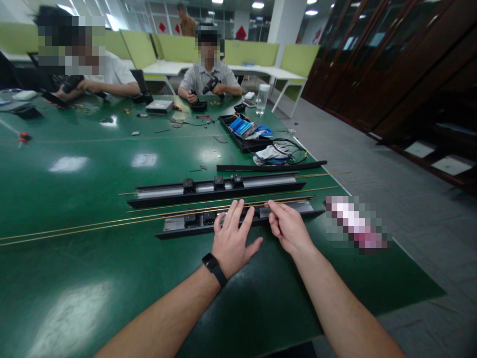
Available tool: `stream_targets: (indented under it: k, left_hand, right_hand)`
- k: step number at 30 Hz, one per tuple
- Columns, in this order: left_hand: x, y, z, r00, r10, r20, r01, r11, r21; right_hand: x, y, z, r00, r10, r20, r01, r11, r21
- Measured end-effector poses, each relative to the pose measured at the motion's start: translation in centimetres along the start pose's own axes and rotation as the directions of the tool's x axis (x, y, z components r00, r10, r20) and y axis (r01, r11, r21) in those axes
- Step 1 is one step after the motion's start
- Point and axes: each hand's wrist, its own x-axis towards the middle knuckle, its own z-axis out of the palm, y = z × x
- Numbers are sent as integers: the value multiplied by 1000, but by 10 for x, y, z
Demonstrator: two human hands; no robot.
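Observation:
In front of me lies a long black rail (177,232) with a silvery inner channel and several small black blocks in it. Thin brass rods (112,223) run along and over this rail, reaching far to the left. My left hand (233,238), with a black watch on the wrist, rests over the rail and rods with its fingers spread. Thumb and forefinger of my right hand (288,226) are pinched together at the rods near the rail's right part. Parallel behind it sits a second black rail (261,191) holding three black blocks (219,182).
A black strip (268,166) lies behind the rails. Beyond it are gloves (274,154) and a black tray (227,124) with blue packs. A blurred pink item (354,221) lies right. Two people across the table hold power drills (211,84). A clear cup (263,99) stands near the edge.

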Motion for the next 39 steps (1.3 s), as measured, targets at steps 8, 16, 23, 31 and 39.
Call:
stream_targets:
  k: [8,16,23,31,39]
  left_hand:
    - [1,1,-1,1000,-2,-6,2,1000,9]
    - [0,1,-1,1000,2,-6,-2,1000,10]
    - [1,2,-1,1000,0,-6,0,1000,6]
    - [1,1,-2,1000,1,-8,-1,1000,0]
    - [1,1,-1,1000,1,-6,-1,1000,3]
  right_hand:
    - [2,2,-1,999,-3,-49,7,997,82]
    - [0,0,0,1000,-7,-28,8,999,36]
    - [-1,-1,0,1000,2,-16,-2,1000,32]
    - [2,2,-2,999,-12,-50,17,994,106]
    - [-1,0,1,1000,-1,-12,1,1000,7]
